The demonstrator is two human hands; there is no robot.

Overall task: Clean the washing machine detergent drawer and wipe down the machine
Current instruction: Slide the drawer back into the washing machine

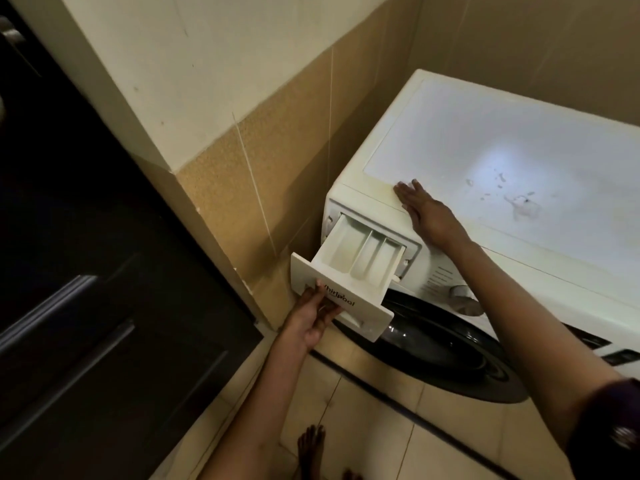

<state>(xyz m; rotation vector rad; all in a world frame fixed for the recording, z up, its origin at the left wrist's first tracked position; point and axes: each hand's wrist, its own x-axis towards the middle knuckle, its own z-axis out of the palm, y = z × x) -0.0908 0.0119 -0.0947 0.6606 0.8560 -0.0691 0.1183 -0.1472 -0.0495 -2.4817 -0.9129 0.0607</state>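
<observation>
A white front-loading washing machine [485, 140] stands in a tiled corner. Its white detergent drawer [356, 258] is pulled far out of its slot at the machine's top left; three compartments show inside. My left hand [317, 315] grips the drawer's front panel from below, thumb on the panel's face beside the brand lettering. My right hand [424, 211] lies flat, fingers straight, on the front left corner of the machine's top, just above the drawer slot. The top bears smudges and specks right of the hand.
The dark round door [436, 344] of the machine bulges out below the drawer. A tan tiled wall [263, 174] runs close along the machine's left side. A dark wooden door [86, 271] fills the left. My bare foot [311, 448] stands on the pale floor tiles.
</observation>
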